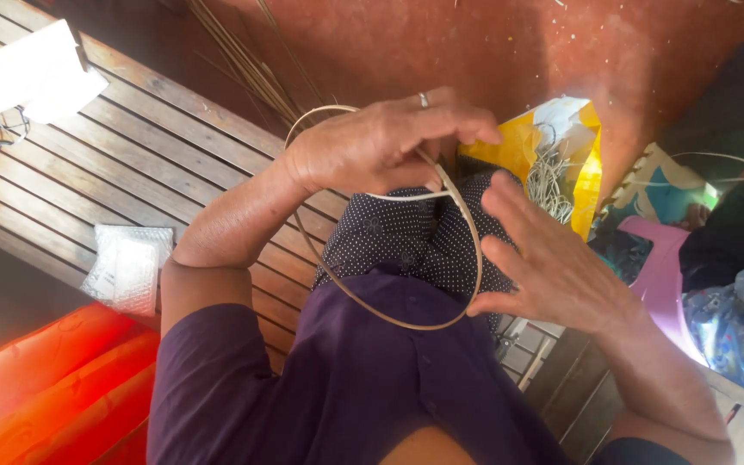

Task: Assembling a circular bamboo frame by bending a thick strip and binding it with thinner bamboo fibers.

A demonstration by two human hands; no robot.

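A thin cane strip bent into a hoop (389, 320) hangs over my lap, above my dotted dark trousers and purple shirt. My left hand (381, 142), with a ring on one finger, grips the hoop's upper right part where a pale strand crosses it. My right hand (544, 258) has its fingers spread, and the thumb and lower fingers touch the hoop's right side near its bottom. The hoop's top arc shows behind my left wrist.
I sit on a slatted wooden bench (131, 164). A bubble-wrap packet (127, 267) and a white box (32, 73) lie on it. A yellow bag of thin strands (561, 164) stands ahead, long cane strips (251, 69) lie on the red floor, and a pink plastic stool (660, 275) stands to the right.
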